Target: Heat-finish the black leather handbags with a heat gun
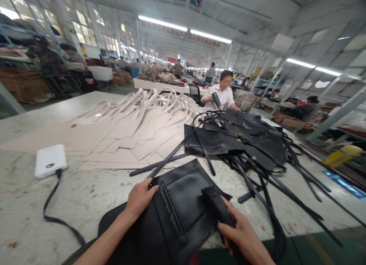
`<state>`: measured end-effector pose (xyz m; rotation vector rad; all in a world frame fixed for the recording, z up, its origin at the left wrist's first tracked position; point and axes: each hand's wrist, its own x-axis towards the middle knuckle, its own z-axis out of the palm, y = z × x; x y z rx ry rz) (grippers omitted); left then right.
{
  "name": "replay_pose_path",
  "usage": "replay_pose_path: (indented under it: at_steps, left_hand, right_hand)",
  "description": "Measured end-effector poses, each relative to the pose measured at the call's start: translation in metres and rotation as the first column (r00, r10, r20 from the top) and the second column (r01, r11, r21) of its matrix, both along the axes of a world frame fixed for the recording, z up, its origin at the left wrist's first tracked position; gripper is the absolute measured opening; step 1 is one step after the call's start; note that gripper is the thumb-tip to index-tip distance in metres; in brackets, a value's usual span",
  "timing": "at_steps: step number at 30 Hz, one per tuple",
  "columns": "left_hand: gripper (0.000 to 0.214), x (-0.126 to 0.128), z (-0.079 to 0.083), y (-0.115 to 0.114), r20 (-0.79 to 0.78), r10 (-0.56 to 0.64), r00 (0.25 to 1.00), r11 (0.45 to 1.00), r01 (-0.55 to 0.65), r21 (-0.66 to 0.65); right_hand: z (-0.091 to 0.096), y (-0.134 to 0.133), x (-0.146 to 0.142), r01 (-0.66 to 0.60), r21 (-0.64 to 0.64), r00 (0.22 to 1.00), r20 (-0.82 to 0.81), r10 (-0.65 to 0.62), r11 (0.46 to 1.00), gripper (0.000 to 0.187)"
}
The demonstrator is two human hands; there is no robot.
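Observation:
A black leather bag panel (183, 204) with a stitched pocket lies at the table's near edge. My left hand (140, 198) rests on its left edge, fingers curled over the leather and gripping it. My right hand (243, 234) is wrapped round the handle of a black tool (215, 206) whose head presses on the panel's right side. A black strap (171, 154) runs from the panel toward the pile beyond.
A heap of black bag pieces and straps (246, 139) lies to the right. Beige panels with handles (137, 124) cover the table's middle. A white power pack (50, 160) with a black cable sits left. A person in white (221, 95) works across the table.

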<state>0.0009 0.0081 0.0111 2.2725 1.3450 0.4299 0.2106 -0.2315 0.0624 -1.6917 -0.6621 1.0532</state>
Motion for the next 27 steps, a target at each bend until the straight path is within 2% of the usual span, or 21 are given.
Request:
replay_pose_path:
  at_steps: [3,6,12,17,20,23,25,27]
  left_hand:
    - [0.022,-0.002,-0.001,0.000,0.041,0.027,0.999,1.000,-0.027,0.000]
    - [0.022,-0.001,-0.004,-0.001,0.040,0.018,0.999,1.000,-0.019,0.005]
    - [0.023,-0.003,-0.013,-0.001,0.065,0.045,0.997,0.997,-0.049,0.062]
    - [0.023,-0.006,-0.007,-0.003,0.093,0.097,0.991,0.990,-0.106,0.090]
    - [0.022,-0.008,-0.004,0.001,0.086,0.143,0.986,0.981,-0.153,0.123]
    - [0.020,-0.008,-0.007,0.006,0.063,0.177,0.982,0.974,-0.184,0.129]
    - [0.020,-0.009,-0.010,0.008,0.052,0.193,0.980,0.973,-0.198,0.120]
    - [0.020,-0.008,-0.014,0.009,0.043,0.202,0.978,0.972,-0.206,0.113]
  right_hand:
    - [-0.007,-0.040,0.031,0.022,-0.141,1.000,-0.016,-0.025,0.990,0.077]
    - [-0.014,-0.054,0.050,0.014,-0.180,0.997,-0.072,-0.027,0.984,0.076]
    - [-0.018,-0.025,0.052,0.099,-0.188,0.992,0.100,-0.081,0.977,0.074]
    - [-0.007,-0.014,0.036,0.090,-0.147,0.961,0.271,-0.048,0.985,0.072]
    - [0.009,-0.024,0.014,-0.060,-0.173,0.978,0.188,0.092,0.983,0.075]
    - [0.021,-0.036,-0.012,-0.305,-0.155,0.950,0.021,0.312,0.940,0.075]
    - [0.021,-0.043,-0.027,-0.413,-0.085,0.911,-0.017,0.413,0.907,0.072]
    - [0.014,-0.047,-0.038,-0.463,-0.046,0.886,-0.049,0.461,0.885,0.071]
